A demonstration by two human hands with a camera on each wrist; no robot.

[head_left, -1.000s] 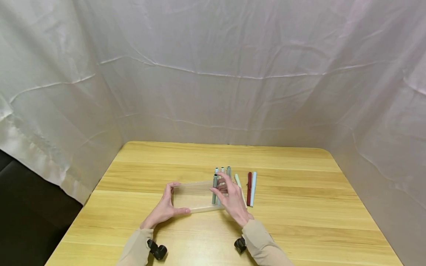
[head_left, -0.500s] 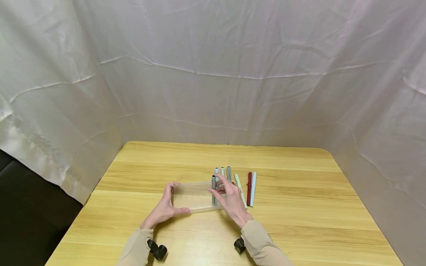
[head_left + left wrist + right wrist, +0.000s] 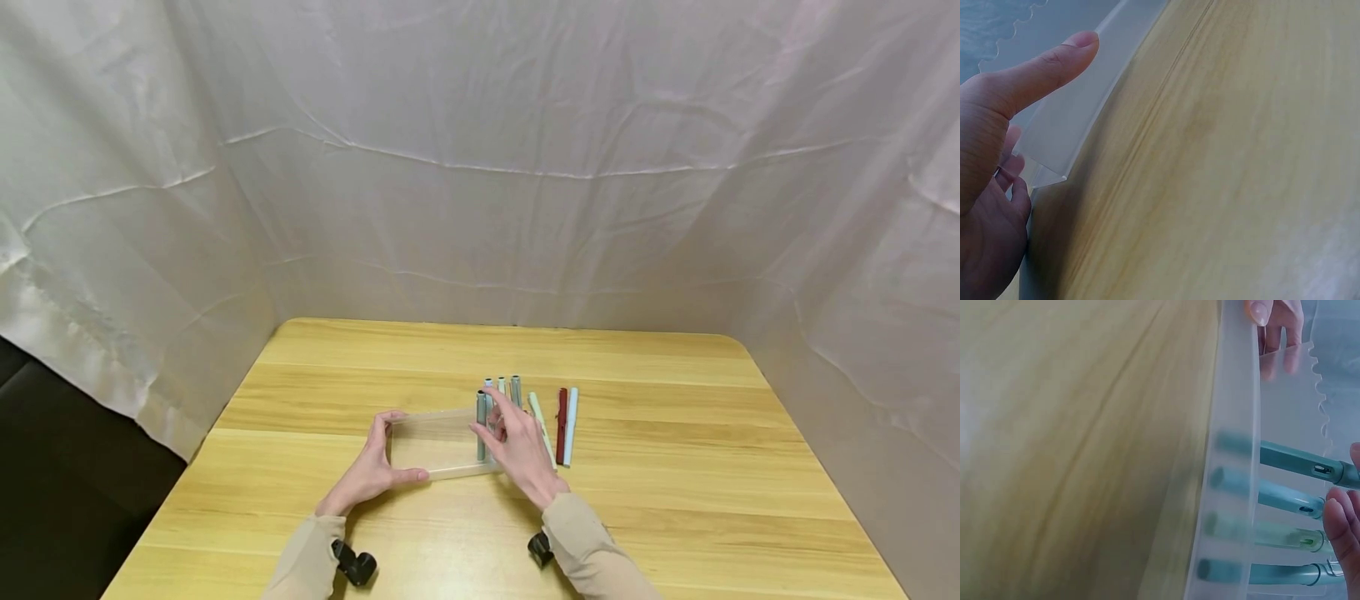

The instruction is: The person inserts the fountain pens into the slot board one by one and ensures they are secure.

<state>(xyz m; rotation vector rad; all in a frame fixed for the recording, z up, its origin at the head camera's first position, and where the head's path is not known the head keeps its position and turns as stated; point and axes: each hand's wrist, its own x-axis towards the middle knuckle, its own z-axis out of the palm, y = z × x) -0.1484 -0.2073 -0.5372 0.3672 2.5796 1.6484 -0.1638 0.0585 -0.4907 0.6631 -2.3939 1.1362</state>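
My left hand (image 3: 371,471) grips the left end of a translucent plastic box (image 3: 435,442), its thumb (image 3: 1054,72) along the near wall and its fingers round the far side. At the box's right end, my right hand (image 3: 522,454) pinches a dark teal pen (image 3: 1297,459) near the top between thumb and fingers. That pen stands in the box, its lower end blurred behind the near wall. Beside it in a row are a light blue pen (image 3: 1282,494), a pale green pen (image 3: 1279,534) and another teal pen (image 3: 1282,574).
Right of the box lie a pale green pen (image 3: 536,408), a dark red pen (image 3: 562,425) and a pale blue pen (image 3: 572,425) on the wooden table (image 3: 675,467). Light curtains (image 3: 480,225) hang behind and at both sides. Each wrist carries a small black camera (image 3: 354,562).
The dark teal pen in my right hand has shifted slightly left and now reaches a little higher in the head view. My left hand and the box have stayed still.
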